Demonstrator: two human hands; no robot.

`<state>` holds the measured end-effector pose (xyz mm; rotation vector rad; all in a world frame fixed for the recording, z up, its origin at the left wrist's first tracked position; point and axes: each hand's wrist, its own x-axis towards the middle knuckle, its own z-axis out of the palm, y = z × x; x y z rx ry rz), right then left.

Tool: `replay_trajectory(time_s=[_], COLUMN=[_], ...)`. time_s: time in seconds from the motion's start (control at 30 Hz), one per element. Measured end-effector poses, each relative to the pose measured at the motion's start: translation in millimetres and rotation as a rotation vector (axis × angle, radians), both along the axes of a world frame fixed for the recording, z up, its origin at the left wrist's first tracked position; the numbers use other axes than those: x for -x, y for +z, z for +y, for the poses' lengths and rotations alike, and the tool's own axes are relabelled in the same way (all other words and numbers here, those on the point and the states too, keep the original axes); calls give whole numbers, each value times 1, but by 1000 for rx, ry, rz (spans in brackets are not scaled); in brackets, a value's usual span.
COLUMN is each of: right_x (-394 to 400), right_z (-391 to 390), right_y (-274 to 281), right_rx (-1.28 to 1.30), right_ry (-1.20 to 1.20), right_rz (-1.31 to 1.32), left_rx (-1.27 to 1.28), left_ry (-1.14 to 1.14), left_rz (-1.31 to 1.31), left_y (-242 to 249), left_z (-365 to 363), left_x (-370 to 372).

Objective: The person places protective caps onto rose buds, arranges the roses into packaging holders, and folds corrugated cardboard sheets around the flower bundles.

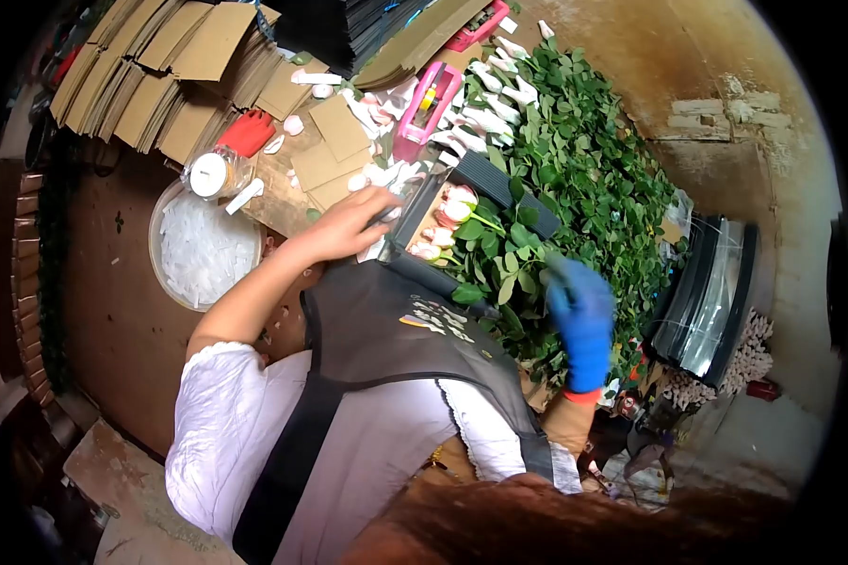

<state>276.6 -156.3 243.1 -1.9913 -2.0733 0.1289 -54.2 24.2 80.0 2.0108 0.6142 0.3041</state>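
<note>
A dark tray (408, 224) lies in front of the apron, with pink and white roses (454, 209) inside and their leafy stems (509, 254) running out to the right. At the tray's left end is my left hand (356, 222), bare, its fingers apart and resting near the edge. My right hand (578, 306) wears a blue glove with a red cuff. It is beside the green leaves, to the right of the stems; motion blurs its fingers, and whether they hold anything cannot be made out.
Wrapped roses with dense foliage (584, 151) cover the table's right side. A pink tape dispenser (426, 113), cardboard pieces (334, 151) and a lidded jar (209, 175) stand farther left. Below the jar is a tub of white strips (207, 247). Clear sleeves (709, 297) are at the right.
</note>
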Motion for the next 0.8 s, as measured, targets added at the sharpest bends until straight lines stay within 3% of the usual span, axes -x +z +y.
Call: replay_trajectory(time_s=[0.07,0.2,0.3,0.4,0.53,0.6,0.67,0.8], right_x=[42,29,6,32,53,61,69,77], right_z=[21,41,47,48,46,47,47,51], right_y=[-21,-88,-99,-57,-34,-60,-89,-105], right_rx=[338,308,303,416,555,585,648,673], right_ry=[100,-206,-313,-288,-55,82,100,67], right_rz=[214,136,383,50,186,74,-75,-121], left_rx=[-49,-84,-5,18,43,46,8,22], left_ry=[-22,-123,-170,-176,-190,-199,-196,-183], left_rz=[-60,17,44,37,59,67,36,67], left_y=[-17,-31,-35,-35,-30,-25,-31,-22], left_z=[5,17,20,23,23,23,22,20], left_x=[-21,-40,-45,-46,-48,-50,-51,-52])
